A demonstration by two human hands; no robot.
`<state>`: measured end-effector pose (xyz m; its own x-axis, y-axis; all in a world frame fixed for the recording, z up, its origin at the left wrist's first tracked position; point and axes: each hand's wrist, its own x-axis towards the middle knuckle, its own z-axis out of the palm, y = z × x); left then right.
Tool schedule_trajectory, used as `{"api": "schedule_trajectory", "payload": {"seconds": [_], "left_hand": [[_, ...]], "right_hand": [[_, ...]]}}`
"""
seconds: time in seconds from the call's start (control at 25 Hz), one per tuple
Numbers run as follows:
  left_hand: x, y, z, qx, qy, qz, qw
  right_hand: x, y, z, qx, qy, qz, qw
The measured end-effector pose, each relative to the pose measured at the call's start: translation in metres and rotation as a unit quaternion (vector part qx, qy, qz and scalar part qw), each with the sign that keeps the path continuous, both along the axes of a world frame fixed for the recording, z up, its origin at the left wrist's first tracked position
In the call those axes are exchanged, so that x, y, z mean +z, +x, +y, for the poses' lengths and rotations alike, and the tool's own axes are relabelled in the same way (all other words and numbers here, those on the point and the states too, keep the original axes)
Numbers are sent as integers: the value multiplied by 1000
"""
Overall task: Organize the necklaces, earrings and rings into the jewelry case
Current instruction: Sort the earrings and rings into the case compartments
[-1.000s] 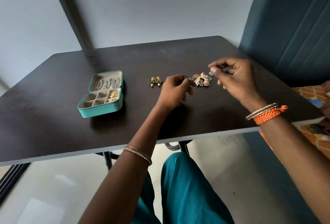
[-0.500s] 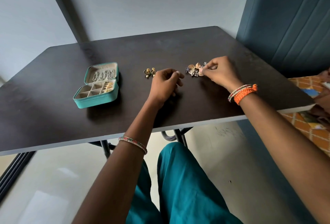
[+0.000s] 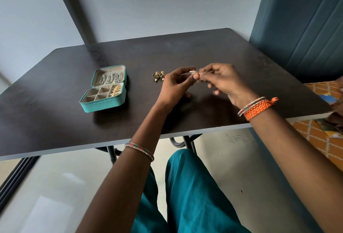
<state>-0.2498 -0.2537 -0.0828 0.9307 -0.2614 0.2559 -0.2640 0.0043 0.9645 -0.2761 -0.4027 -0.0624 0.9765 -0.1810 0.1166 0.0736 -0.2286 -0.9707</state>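
Note:
An open teal jewelry case [image 3: 104,103] lies on the left of the dark table [image 3: 55,88]. Silver chains hang in its lid, and gold earrings fill its right compartments. A pair of gold earrings [image 3: 159,75] lies on the table just left of my hands. My left hand [image 3: 174,86] and my right hand [image 3: 220,80] meet above the table's middle. Both pinch one small piece of jewelry [image 3: 195,73] between their fingertips. The piece is mostly hidden by the fingers. The heap of jewelry seen earlier is hidden behind my hands.
A teal upholstered headboard [image 3: 304,28] rises at the right, with a patterned orange cloth [image 3: 319,136] below it. The table's front edge runs near my forearms. Metal table legs [image 3: 185,140] and my teal-clad knee [image 3: 194,186] sit beneath.
My right hand lifted a piece from the heap and moved left. My left hand rose off the table to meet it, and both now pinch the piece.

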Motion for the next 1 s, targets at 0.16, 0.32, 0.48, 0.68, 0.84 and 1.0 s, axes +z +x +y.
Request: {"api": "schedule_trajectory", "payload": {"seconds": [0.16,0.32,0.48,0.68,0.84,1.0], "left_hand": [[-1,1,4,46,-27,7,999],[1,0,6,89,-45,18,995],[1,2,6,106,-57,26,992],[1,4,6,100,-68,38,992],[1,5,7,93,-55,34,994],[2,4,7,91,-52,42,994]], "right_hand": [[-4,2,8,40,-37,21,998],[4,25,-6,-96,-206,-115,967],[14,56,-22,-81,-394,-77,912],[8,78,-13,-44,-596,-72,799],[7,83,-14,-46,-613,-79,785],[8,92,-17,-14,-597,-73,799]]}}
